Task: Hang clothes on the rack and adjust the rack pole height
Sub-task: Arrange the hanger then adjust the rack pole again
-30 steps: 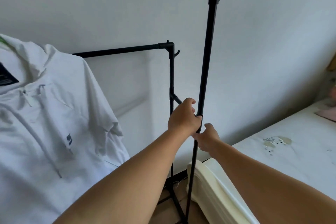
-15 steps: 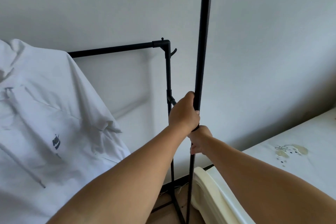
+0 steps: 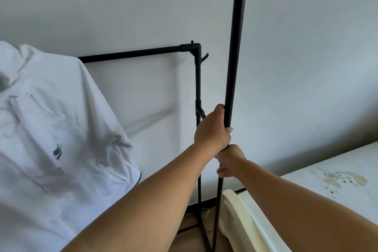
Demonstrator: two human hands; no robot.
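Gripping a black upright pole (image 3: 233,71) of a clothes rack, two bare hands sit stacked, one just above the other and touching. The left hand (image 3: 211,129) is wrapped closed around the thicker upper tube. The right hand (image 3: 229,161) is closed around the thinner lower tube right beneath it, seemingly at the joint where one tube slides into the other.

A white shirt (image 3: 57,139) already hangs at left on a lower rail (image 3: 133,55), which meets a second upright (image 3: 198,80) at a corner with a small hook. The pole in hand rises out of view at the top, past another hook.

This looks like the height adjustment. To do it well, the lower hand should hold the thin tube steady while the upper hand slides the thick one straight along it, without tilting, so it does not bind.

Room is tight. A pale wall (image 3: 296,67) stands close behind. A cream bed frame (image 3: 241,217) sits just beside the pole's foot, with a white mattress (image 3: 327,186) at right. Open space lies above and toward the viewer.
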